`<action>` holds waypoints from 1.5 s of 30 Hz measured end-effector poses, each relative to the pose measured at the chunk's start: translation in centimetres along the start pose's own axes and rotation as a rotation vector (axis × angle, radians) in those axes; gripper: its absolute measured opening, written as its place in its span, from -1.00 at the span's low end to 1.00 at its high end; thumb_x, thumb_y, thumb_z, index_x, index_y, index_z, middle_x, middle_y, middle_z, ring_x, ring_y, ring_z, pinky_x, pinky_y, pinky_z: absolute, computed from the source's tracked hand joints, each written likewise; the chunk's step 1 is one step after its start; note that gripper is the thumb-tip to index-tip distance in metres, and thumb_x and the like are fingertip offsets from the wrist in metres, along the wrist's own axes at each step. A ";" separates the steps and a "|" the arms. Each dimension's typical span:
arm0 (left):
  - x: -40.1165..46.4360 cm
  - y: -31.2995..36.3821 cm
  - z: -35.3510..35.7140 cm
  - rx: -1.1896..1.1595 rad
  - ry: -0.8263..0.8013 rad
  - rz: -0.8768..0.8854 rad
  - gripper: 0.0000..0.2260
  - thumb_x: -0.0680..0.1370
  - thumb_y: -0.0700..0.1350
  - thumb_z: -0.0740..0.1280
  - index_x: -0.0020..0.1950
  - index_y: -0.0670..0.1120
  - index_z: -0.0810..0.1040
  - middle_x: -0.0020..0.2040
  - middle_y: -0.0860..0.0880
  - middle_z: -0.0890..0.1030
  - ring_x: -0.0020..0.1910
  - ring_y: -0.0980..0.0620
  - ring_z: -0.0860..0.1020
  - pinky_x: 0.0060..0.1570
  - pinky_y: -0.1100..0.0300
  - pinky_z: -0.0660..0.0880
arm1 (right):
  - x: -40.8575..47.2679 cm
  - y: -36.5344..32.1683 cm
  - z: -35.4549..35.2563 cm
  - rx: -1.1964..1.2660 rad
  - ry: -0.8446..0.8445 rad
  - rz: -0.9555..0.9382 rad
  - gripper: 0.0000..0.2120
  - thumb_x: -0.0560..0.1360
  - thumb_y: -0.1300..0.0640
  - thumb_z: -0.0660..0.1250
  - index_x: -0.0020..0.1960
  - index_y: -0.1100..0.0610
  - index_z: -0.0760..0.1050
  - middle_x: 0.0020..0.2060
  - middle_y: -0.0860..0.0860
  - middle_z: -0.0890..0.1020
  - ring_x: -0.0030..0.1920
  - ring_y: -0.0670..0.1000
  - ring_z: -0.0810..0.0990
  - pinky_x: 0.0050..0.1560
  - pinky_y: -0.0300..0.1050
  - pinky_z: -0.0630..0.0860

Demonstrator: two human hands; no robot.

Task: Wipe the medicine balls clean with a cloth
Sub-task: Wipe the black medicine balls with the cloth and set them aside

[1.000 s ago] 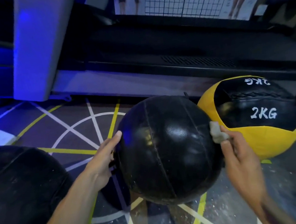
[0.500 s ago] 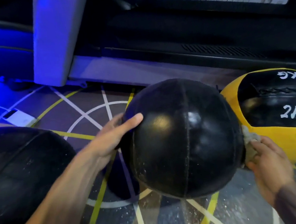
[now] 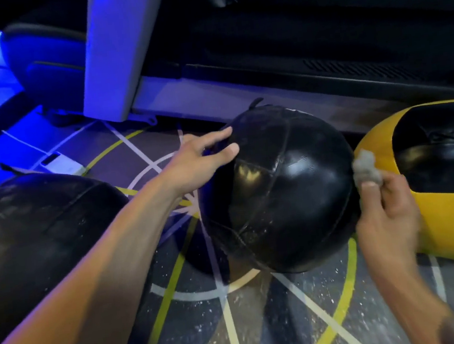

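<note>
Centre of the view, the black medicine ball [image 3: 278, 191] sits on the marked floor [image 3: 264, 322], right over the painted white circle with yellow and white lines fanning out beneath it. Everything here is placed off that ball.

On its upper left, the left hand [image 3: 199, 158] reaches in — fingers straight and slightly spread, the fingertips [image 3: 230, 151] laid flat on the ball's top-left curve, the thumb pointing up toward the ball's crown. Nothing curled round anything; it simply rests on the leather.

On the ball's right flank, the right hand [image 3: 386, 208] has a small crumpled grey cloth [image 3: 365, 170] pinched between thumb and bunched, curled fingers, and the wad presses against the ball's right edge. The hand is motion-blurred, so how the lower fingers lie cannot be told.

Just right of the ball, and touching or nearly touching it behind the cloth, lies the yellow-and-black medicine ball [image 3: 384, 138] with white lettering, cut off by the frame edge. Left of the central ball, near but apart — a second, larger black ball [image 3: 39, 233]. Behind the central ball runs a dark machine base [image 3: 306, 59] with a pale upright panel [image 3: 112, 49], washed in blue light.
</note>
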State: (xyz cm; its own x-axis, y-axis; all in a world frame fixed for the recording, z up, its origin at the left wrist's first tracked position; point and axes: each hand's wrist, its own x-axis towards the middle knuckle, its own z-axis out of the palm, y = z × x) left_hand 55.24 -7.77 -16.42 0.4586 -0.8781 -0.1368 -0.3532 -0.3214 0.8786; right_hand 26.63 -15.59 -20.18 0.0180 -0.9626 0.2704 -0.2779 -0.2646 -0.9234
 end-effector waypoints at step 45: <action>-0.9 1.0 1.4 0.349 0.005 0.388 -0.43 0.43 0.44 0.31 0.45 0.48 0.35 0.61 0.19 0.22 0.60 0.01 0.16 0.57 -0.11 0.10 | -0.5 -3.2 -0.7 -0.070 -0.071 -0.286 -0.81 0.61 0.21 0.35 0.13 -0.06 0.58 0.04 0.01 0.57 0.04 -0.22 0.52 0.09 -0.35 0.43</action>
State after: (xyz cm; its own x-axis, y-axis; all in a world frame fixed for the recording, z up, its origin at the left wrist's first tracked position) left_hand 53.37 -7.77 -16.08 0.2436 -0.9545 0.1717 -0.7486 -0.0725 0.6591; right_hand 26.84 -14.21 -17.18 0.1720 -0.8517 0.4951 -0.3169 -0.5237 -0.7908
